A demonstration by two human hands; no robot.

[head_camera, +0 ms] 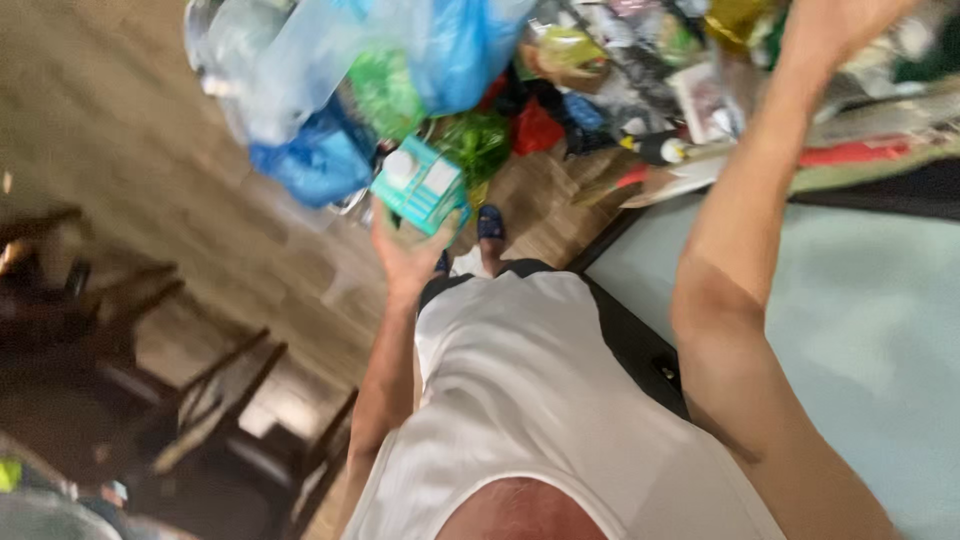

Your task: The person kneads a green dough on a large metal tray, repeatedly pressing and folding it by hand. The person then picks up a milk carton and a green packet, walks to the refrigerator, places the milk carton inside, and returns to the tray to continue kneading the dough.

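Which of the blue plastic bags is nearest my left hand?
The darker blue bag, low beside the teal box that the left hand holds; the lighter one sits higher.

Left hand grips a teal and white carton from below, beside blue plastic bags heaped with green packets. Right hand reaches up among blurred clutter at the pale worktop's far edge; its grip cannot be made out. Dark wooden chairs stand on the floor.

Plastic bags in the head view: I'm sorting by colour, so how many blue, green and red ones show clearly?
Blue plastic bags: 2
Green plastic bags: 2
Red plastic bag: 1
Total: 5; the blurred pile may hide more.
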